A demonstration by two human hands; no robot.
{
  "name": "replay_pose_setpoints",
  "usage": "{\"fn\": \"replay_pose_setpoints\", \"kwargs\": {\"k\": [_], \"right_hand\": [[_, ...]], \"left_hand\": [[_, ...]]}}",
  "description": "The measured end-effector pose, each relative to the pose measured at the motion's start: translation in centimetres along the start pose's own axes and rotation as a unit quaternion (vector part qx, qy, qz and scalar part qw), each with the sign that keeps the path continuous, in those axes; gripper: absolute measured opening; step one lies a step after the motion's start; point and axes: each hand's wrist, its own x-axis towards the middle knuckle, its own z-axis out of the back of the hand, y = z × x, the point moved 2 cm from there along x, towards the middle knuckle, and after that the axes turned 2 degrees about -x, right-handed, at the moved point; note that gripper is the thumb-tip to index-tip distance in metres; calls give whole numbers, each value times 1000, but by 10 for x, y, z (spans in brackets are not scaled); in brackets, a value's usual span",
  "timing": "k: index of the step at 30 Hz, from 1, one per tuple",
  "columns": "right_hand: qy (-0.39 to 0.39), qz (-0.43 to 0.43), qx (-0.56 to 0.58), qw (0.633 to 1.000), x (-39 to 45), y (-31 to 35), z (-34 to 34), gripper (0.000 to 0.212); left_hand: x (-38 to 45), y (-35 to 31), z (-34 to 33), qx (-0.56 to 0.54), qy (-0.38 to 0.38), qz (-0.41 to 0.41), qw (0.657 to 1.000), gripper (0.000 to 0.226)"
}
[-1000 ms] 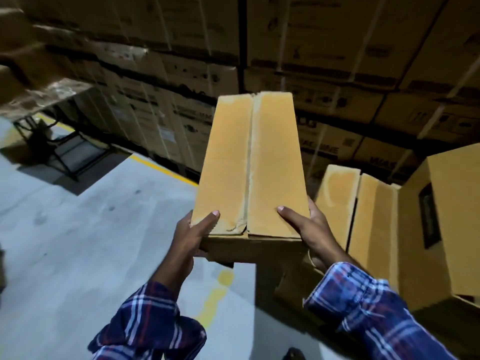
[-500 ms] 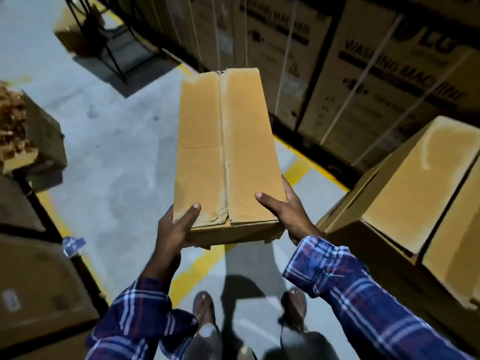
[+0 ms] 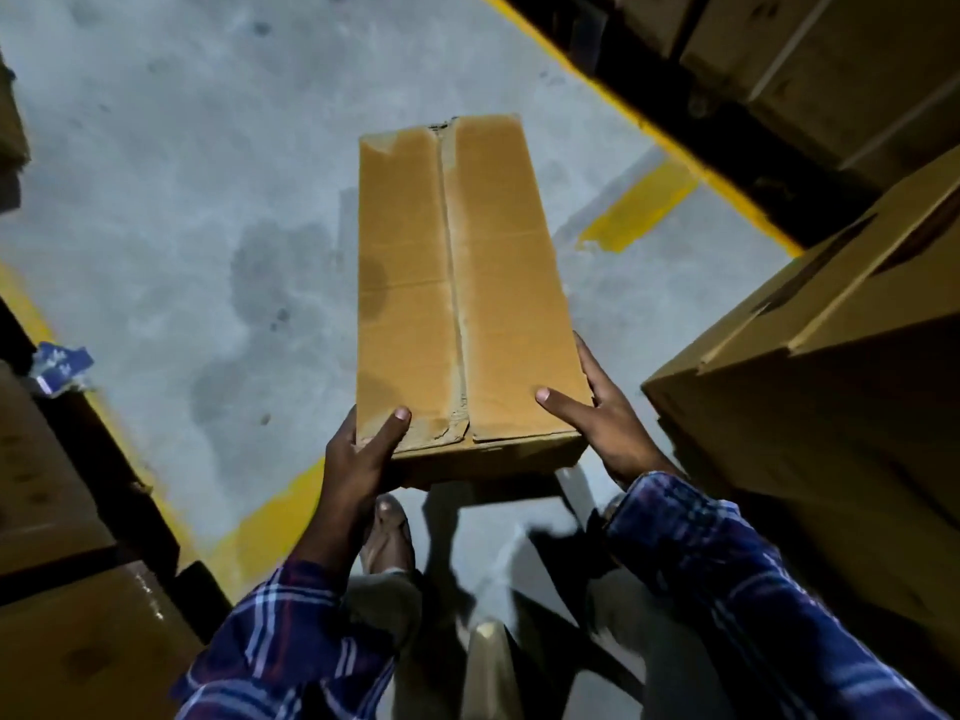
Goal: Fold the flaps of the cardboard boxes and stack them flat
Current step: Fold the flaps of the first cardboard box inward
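- Above a grey concrete floor (image 3: 171,163), in the middle of the head view, a long closed cardboard box (image 3: 467,283) is held in the air with its top face toward the camera and its far end pointing away from the person.
- The two top flaps of the box meet along a lengthwise seam (image 3: 456,283); the cardboard near the close end of that seam is torn and scuffed.
- The left hand (image 3: 358,459) grips the near left corner of the box, thumb lying on the top face and the other fingers curled underneath, out of sight.
- The right hand (image 3: 602,413) grips the near right corner, thumb stretched across the top face and fingers running along the right side wall.
- Both forearms wear blue plaid sleeves (image 3: 753,605).
- Below the box, a sandalled foot (image 3: 387,532) stands on the floor, in shadow.
- Yellow painted lines (image 3: 641,207) cross the floor to the right of the box and at the lower left.
- To the right, just beside the right hand, stands a stack of large cardboard boxes (image 3: 831,387).
- More cartons (image 3: 810,70) line the top right, and others (image 3: 62,615) fill the lower left.
- A crumpled blue scrap (image 3: 60,367) lies at the left edge near those cartons.
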Motion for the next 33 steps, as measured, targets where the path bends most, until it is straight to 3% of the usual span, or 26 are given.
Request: {"fn": "replay_pose_setpoints", "kwargs": {"k": [6,8,11,14,17,20,23,25,28,30,33], "right_hand": [[40,-15,-53,998,80,-88,14,91],[61,-28,-109,992,98,-108,10,93],[32,-81,-170,982,100,-135,0,111],[7,-146,-155,977,96,-156,-11,115],[5,-142,-143,979,87,-166,-30,126],[19,-126,-161,979,63,-151,-41,132],[30,-127,-155,979,53,-149,-45,131],[33,-129,-241,961,48,-158,-47,138],[7,-140,-400,906,41,-174,-43,131],[12,-153,-412,898,46,-182,-46,132],[4,-172,-387,906,62,-185,-68,141]], "left_hand": [[77,96,-16,21,76,-3,997,45],[91,114,-22,27,66,2,997,44],[110,148,-22,64,38,15,997,59],[118,161,-17,152,26,-10,988,71],[110,156,-11,223,-7,18,975,68],[108,160,-17,262,-14,78,962,88],[111,171,-29,290,40,93,952,115],[101,174,-34,322,59,97,940,119],[95,187,-31,397,-2,81,914,110],[97,197,-27,386,-37,85,918,117],[107,218,-36,285,-7,90,954,145]]}}
